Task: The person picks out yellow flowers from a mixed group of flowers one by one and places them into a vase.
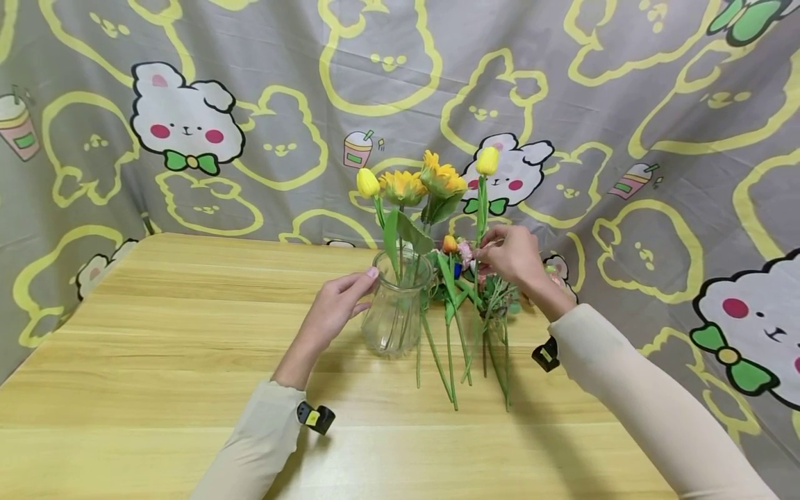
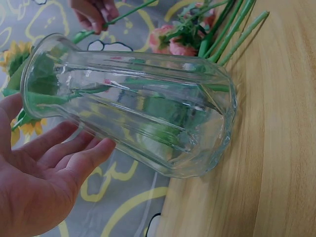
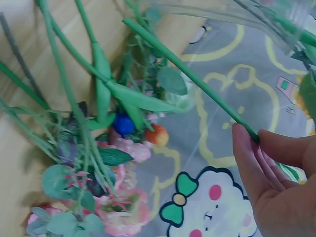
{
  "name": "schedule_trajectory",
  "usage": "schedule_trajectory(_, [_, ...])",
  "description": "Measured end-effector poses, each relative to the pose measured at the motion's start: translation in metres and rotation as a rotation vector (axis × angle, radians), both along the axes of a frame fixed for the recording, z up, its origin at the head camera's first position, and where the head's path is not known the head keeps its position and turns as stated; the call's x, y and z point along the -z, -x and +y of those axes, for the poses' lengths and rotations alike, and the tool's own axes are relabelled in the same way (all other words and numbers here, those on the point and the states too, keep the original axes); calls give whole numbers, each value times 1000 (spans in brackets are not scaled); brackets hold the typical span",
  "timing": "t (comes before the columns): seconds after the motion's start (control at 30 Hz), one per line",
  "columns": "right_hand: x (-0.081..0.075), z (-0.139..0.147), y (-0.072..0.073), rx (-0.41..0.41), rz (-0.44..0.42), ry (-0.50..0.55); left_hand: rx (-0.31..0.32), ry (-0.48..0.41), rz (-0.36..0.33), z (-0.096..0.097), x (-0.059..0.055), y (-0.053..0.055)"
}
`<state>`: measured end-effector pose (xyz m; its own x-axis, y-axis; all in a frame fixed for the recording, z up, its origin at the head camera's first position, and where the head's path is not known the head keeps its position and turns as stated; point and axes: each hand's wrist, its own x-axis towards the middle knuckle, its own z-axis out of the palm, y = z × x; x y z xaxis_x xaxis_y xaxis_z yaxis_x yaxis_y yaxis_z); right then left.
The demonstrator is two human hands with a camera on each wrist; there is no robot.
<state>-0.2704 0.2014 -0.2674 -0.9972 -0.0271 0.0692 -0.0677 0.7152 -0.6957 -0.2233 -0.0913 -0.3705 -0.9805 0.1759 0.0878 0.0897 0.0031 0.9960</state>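
A clear ribbed glass vase (image 1: 390,319) stands upright on the table, holding a yellow tulip (image 1: 367,182) and yellow sunflowers (image 1: 400,186). Beside its left side is my left hand (image 1: 334,305), thumb at the rim and loosely extended fingers along the glass in the left wrist view. To the right of the vase, my right hand (image 1: 512,253) pinches the green stem (image 3: 197,81) of another yellow tulip (image 1: 487,161) between thumb and fingertips. That tulip is upright, its bloom above the hand and its bare stem end pointing down over the other flowers.
More flowers lie right of the vase on the wooden table (image 1: 187,347), stems towards me: an orange tulip (image 1: 450,243), a blue bloom (image 3: 123,123), pink flowers (image 3: 123,212) and eucalyptus-like leaves (image 3: 64,222). A grey patterned cloth (image 1: 281,62) hangs behind the table.
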Motion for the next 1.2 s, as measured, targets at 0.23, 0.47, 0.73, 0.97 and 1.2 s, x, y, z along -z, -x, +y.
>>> schedule_trajectory(0.23, [-17,-2,-5,-11,14,40,-1,3,1,1,0,0])
schedule_trajectory(0.47, [-34,-6,-10,2,100,37,-3,6,-1,1,-1,-1])
schedule_trajectory(0.73, [-50,-15,-15,-1,195,78,-3,0,-6,0,0,-1])
schedule_trajectory(0.97, [-62,-22,-22,-33,265,124,-3,4,-5,0,0,0])
schedule_trajectory(1.2, [-75,-32,-26,-45,314,145,-1,-1,-3,0,0,0])
